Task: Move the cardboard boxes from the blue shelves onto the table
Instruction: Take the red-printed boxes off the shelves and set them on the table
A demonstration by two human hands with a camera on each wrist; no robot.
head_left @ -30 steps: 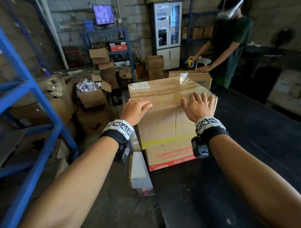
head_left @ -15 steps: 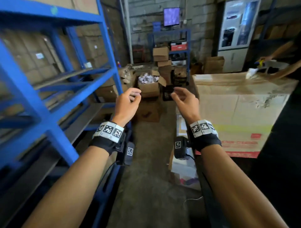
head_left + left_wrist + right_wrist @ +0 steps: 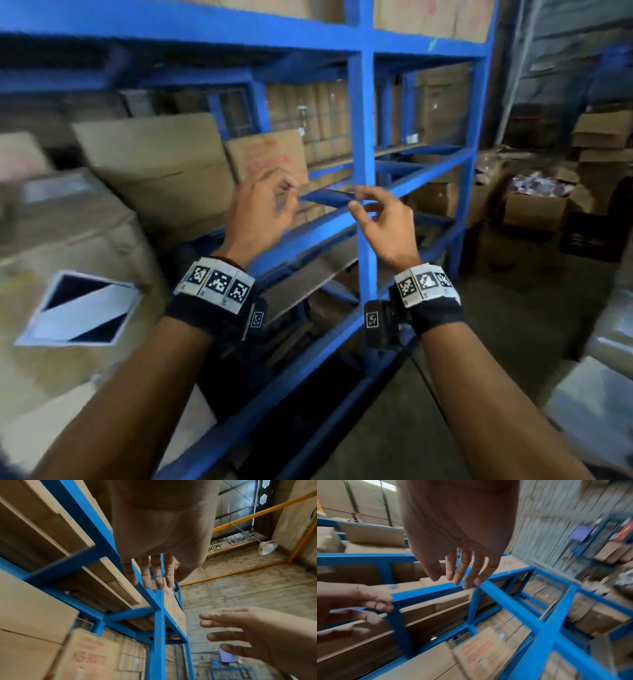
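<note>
A pale board (image 3: 235, 542) mounted high on the wall under an orange beam read "HUBEN INSIDE", printed twice. Red lettering on a cardboard box (image 3: 89, 654) on the blue shelves (image 3: 158, 635) was too blurred to read.

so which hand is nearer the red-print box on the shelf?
Left. The left hand hovers just in front of the red-print box; the right hand is off to its right, before the blue upright.
</note>
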